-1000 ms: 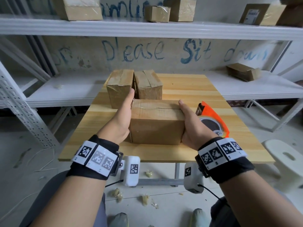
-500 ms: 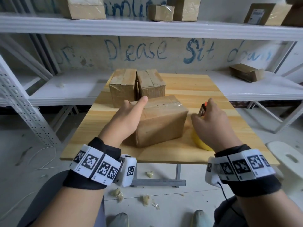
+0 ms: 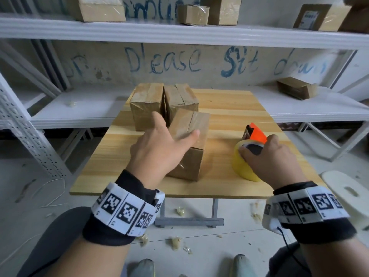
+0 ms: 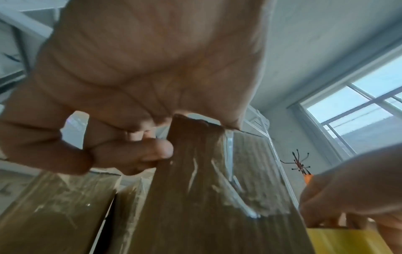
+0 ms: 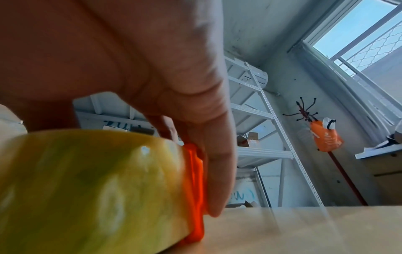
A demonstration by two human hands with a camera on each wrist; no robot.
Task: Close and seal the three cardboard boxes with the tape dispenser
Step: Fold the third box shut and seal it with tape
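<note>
Three brown cardboard boxes stand on the wooden table. Two taped boxes sit side by side at the back. The near box is turned with its long side pointing away from me, flaps down, a seam along its top. My left hand grips it, thumb across the top, fingers curled at its left face. To its right, my right hand grips the tape dispenser, orange with a yellow roll, which rests on the table.
White metal shelving with more boxes runs behind and above the table. A flat box lies on the lower shelf at the right. A white stool stands by the table's right front corner. Tape scraps litter the floor.
The near box has been turned from crosswise to lengthwise under my left hand. My right hand has left the box and taken hold of the tape dispenser.
</note>
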